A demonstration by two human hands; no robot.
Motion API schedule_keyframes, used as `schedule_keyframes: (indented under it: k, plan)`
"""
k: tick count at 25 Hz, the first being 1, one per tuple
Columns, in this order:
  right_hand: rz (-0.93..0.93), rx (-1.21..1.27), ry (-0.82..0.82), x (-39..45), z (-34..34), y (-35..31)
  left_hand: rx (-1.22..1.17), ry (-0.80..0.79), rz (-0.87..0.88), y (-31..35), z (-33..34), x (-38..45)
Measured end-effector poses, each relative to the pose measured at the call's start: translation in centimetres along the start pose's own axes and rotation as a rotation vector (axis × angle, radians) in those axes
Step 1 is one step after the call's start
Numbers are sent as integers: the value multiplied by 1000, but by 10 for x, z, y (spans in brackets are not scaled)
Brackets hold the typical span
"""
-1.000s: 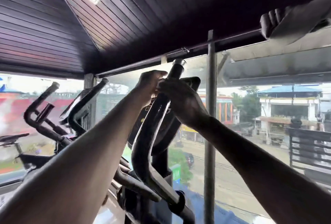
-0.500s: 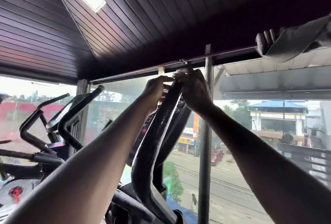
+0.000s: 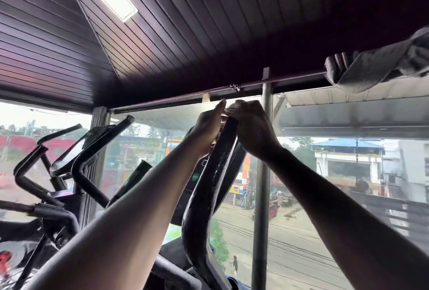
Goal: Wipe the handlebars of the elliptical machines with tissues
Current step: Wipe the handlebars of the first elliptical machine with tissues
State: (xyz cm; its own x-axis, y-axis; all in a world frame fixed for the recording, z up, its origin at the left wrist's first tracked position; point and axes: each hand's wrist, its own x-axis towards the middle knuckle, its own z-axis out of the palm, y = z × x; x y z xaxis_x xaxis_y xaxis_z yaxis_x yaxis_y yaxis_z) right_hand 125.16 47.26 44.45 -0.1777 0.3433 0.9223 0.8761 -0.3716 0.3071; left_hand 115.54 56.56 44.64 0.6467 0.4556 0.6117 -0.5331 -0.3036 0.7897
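The nearest elliptical's black curved handlebar (image 3: 202, 199) rises through the middle of the view. Both my hands meet at its top end. My left hand (image 3: 207, 128) grips the bar's left side, thumb pointing up. My right hand (image 3: 251, 128) curls over the tip from the right. A thin pale sliver shows between the two hands; I cannot tell if it is a tissue. The machine's dark console (image 3: 197, 173) sits just behind the bar.
More ellipticals with black handlebars (image 3: 80, 171) stand at the left. A grey window post (image 3: 262, 185) rises just right of my hands, with glass and the street beyond. Another person's hand (image 3: 336, 69) in a grey sleeve holds the ceiling rail at the top right.
Both hands have slid up the handlebar from below its tip to its top end. The view has tilted upward, showing more ceiling.
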Motion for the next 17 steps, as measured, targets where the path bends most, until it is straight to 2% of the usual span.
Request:
schedule_keyframes:
  k: [1, 3, 6, 10, 12, 14, 15, 17]
  plan:
    - [28, 45, 68, -12, -2, -6, -11, -1, -6, 0, 0, 0]
    - [265, 187, 185, -10, -7, -11, -17, -5, -36, 0, 1, -2]
    - [680, 480, 157, 10, 1, -26, -36, -17, -42, -2, -1, -3]
    - [904, 664, 262, -19, 12, -43, -33, -50, -40, -7, -11, -9]
    - [934, 673, 278, -9, -2, -39, -50, -56, -46, -11, -13, -11]
    - [844, 604, 209, 1, -10, -50, -67, -59, -49, -13, -16, -14]
    - [754, 499, 195, -6, -13, -62, -79, -62, -50, -14, -17, -15]
    - [450, 296, 207, -34, -14, -88, -104, -55, -51, -15, -20, -19]
